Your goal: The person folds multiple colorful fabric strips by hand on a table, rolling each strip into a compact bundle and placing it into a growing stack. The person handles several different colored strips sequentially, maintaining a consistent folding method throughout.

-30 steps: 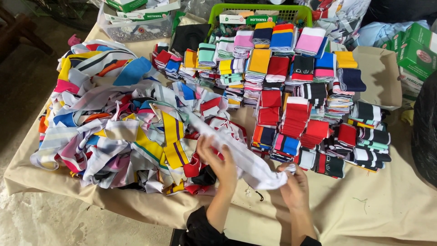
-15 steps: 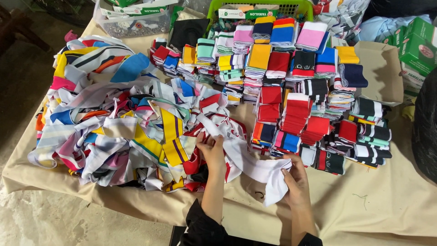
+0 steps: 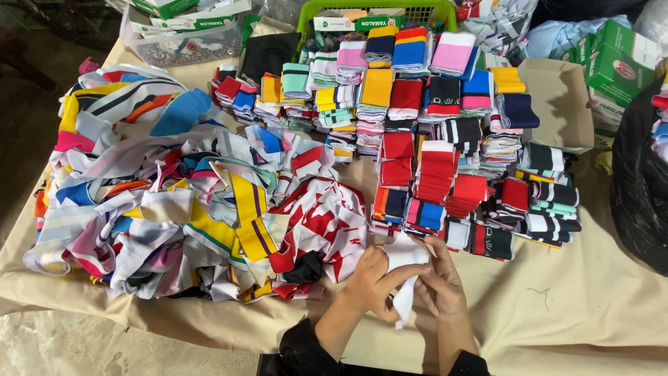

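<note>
My left hand (image 3: 372, 282) and my right hand (image 3: 440, 284) meet at the table's near edge, both gripping a white fabric strip (image 3: 405, 259) that is bunched between them, with a tail hanging down below the fingers. Just left of my hands lies a big loose heap of coloured fabric strips (image 3: 188, 202), its nearest piece red and white. Directly beyond my hands stand several rows of neatly folded, stacked strips (image 3: 445, 160) in red, black, blue, yellow and pink.
A beige cloth (image 3: 577, 306) covers the table. At the back are a green basket (image 3: 424, 10), a clear plastic tub (image 3: 181, 42) and green boxes (image 3: 616, 63). A flat cardboard piece (image 3: 557, 104) lies right of the stacks, a black bag (image 3: 640, 181) at the right edge.
The long white strip, first stretched out between my hands, has been gathered and folded into a small bundle. My hands have come close together.
</note>
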